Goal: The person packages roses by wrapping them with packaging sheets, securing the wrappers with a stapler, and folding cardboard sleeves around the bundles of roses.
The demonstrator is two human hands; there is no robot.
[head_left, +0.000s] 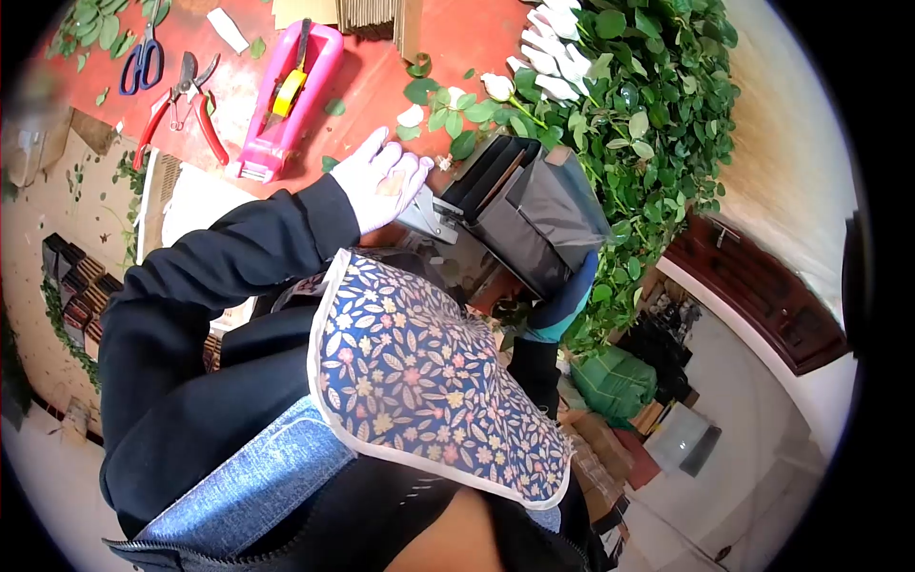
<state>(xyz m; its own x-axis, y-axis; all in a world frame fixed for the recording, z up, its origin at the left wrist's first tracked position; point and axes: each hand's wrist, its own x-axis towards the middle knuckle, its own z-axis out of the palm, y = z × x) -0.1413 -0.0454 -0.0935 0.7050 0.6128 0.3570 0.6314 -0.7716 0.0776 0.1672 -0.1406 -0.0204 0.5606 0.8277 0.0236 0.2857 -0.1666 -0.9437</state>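
Observation:
My left hand (384, 183), in a white and lilac glove, has its fingers curled round a silver metal stapler (429, 215). The stapler reaches to the near side of a dark grey wrapped package (524, 224). Black layers and a thin brown edge show at the package's upper end, and a shiny grey sheet covers its right side. My right hand (570, 303), in a blue and teal glove, grips the package from its lower right; most of those fingers are hidden behind it.
On the red table (381, 57) lie a pink tape dispenser (289, 100), red-handled pruning shears (186, 105), and blue scissors (145, 59). White roses in sleeves (553, 48) and a thick leafy pile (648, 124) line the right side. A green sack (613, 386) is on the floor.

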